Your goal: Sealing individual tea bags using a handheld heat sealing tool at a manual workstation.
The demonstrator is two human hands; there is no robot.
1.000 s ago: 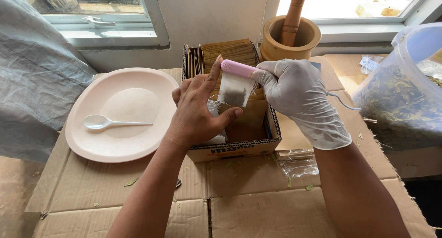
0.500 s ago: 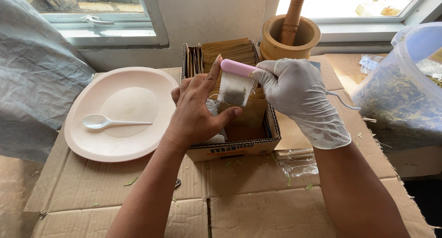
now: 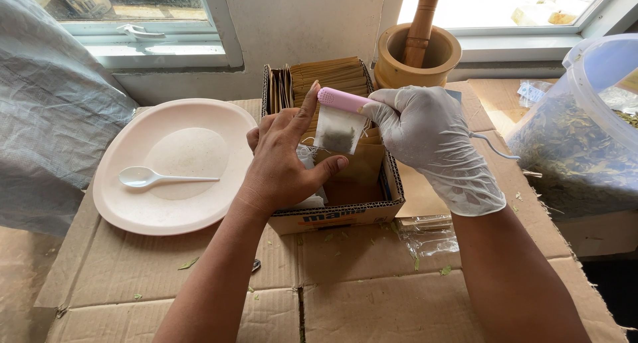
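Head view, the only one we have: our right hand (image 3: 428, 134), in a white glove, has its grip shut around a pink stick-shaped tool (image 3: 342, 100), holding it level across the top edge of a small translucent sachet (image 3: 339, 130) with dark bits at the bottom. Our left hand (image 3: 286, 164) is bare, fingers loosely spread, index fingertip up against the tool's pink end, thumb pointing toward the sachet's lower corner; we can't tell if the thumb touches it, so that grip reads as open, not clamped on anything. The sachet hangs upright between both hands, above the open cardboard box (image 3: 345, 213). Box sits mid-tabletop, brown, with dark blue print on its front wall; its back half holds a tight row of brown paper envelopes (image 3: 332, 74) standing on edge, and more brown paper lies under the hands. Left of the box: a pale pink plate (image 3: 133, 210) with a white plastic spoon (image 3: 149, 177) lying on it, handle pointing right. Behind the box: a wooden mortar (image 3: 425, 64) with a pestle (image 3: 422, 21) standing in it, tilted. Far right: a clear plastic tub (image 3: 571, 144) holding dried green leaves. Crumpled clear wrap (image 3: 432, 240) lies just right of the box's front corner. Tabletop is covered in flattened cardboard sheets (image 3: 372, 303) with leaf crumbs on them. A grey woven sack (image 3: 46, 130) fills the left edge.
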